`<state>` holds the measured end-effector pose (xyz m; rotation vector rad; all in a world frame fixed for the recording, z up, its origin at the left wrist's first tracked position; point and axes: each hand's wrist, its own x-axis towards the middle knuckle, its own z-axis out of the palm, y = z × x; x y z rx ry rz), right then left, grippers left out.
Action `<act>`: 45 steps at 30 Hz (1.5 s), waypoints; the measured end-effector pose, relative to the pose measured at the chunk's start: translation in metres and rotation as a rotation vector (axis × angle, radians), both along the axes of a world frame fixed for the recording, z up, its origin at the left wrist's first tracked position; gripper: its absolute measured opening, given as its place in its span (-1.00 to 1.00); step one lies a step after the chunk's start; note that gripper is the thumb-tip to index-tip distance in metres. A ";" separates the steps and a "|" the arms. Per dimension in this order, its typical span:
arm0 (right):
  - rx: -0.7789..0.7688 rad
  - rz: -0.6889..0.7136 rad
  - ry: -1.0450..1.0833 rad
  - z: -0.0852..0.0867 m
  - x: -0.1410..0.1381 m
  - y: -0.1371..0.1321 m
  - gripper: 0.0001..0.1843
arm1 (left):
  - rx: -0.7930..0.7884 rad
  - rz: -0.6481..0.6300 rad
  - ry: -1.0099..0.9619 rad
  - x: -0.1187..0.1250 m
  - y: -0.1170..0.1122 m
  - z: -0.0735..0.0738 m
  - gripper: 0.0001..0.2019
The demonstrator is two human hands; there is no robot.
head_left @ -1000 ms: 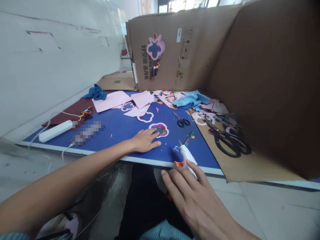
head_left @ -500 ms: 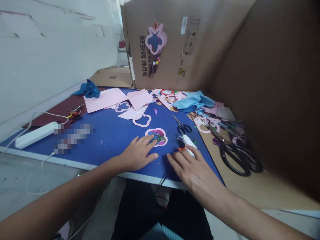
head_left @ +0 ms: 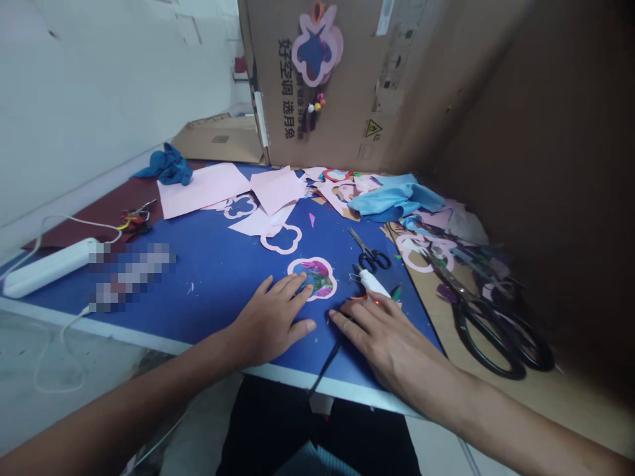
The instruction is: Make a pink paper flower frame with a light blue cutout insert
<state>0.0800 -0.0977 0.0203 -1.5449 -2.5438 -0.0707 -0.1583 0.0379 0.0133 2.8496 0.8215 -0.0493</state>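
Note:
My left hand (head_left: 278, 318) lies open and flat on the blue tabletop, its fingertips touching the edge of a pink flower-shaped paper frame (head_left: 332, 285) with a purple, blue and green filling. My right hand (head_left: 374, 330) is curled over a white glue gun (head_left: 374, 283) with an orange trigger and a small red light. Its handle is hidden under my palm, and a black cord (head_left: 326, 363) runs from there toward the table edge. Just beyond the glue gun rest small black-handled scissors (head_left: 373, 254).
An outlined pink paper flower (head_left: 281, 250) and pink sheets (head_left: 206, 190) lie farther back. Large black scissors (head_left: 489, 330) sit at right near blue cloth (head_left: 397, 198). A white power strip (head_left: 49, 270) is at left. A cardboard panel (head_left: 347, 132) with a hanging flower ornament (head_left: 317, 49) stands behind.
The view has tipped down and come slightly closer. My right hand covers more of the glue gun, and more of its cord shows. My left hand stays on the flower.

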 end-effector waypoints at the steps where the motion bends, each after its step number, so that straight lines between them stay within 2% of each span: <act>1: -0.010 0.008 0.015 0.001 0.001 0.001 -0.48 | 0.003 -0.003 -0.005 0.000 0.000 0.000 -0.39; 8: 0.061 0.036 -0.041 0.007 -0.002 0.014 -0.58 | -0.005 -0.002 -0.006 -0.001 -0.001 0.000 -0.38; 12: 0.084 0.045 -0.067 0.005 -0.005 0.020 -0.55 | 0.007 -0.006 -0.034 -0.001 -0.001 -0.001 -0.38; 19: -0.008 0.058 -0.002 0.007 -0.006 0.020 -0.54 | -0.032 0.019 -0.019 0.000 -0.003 0.001 -0.35; 27: -0.038 0.076 0.068 0.005 -0.006 0.018 -0.47 | -0.030 0.022 -0.040 0.000 -0.003 -0.001 -0.37; 33: -0.031 0.073 0.164 0.021 -0.009 0.020 -0.41 | -0.014 0.005 -0.048 -0.001 -0.002 -0.003 -0.35; 35: 0.009 0.003 0.235 0.031 -0.005 0.036 -0.47 | -0.013 0.000 -0.040 0.000 -0.002 -0.003 -0.35; 38: -0.008 -0.106 0.435 0.040 0.006 0.082 -0.58 | -0.024 0.009 -0.022 0.001 -0.002 -0.003 -0.34; 40: -0.100 -0.220 0.485 0.041 0.014 0.120 -0.63 | -0.035 0.024 -0.016 0.002 -0.003 -0.002 -0.33; 41: -0.204 -0.255 0.480 0.040 0.018 0.138 -0.62 | -0.040 0.028 -0.015 0.002 -0.003 -0.002 -0.33; 43: -0.374 -0.260 0.461 0.036 0.022 0.170 -0.68 | -0.047 0.029 -0.019 0.002 -0.004 -0.002 -0.33; 45: -0.356 -0.265 0.453 0.031 0.020 0.195 -0.68 | -0.051 0.028 -0.024 0.002 -0.004 -0.002 -0.34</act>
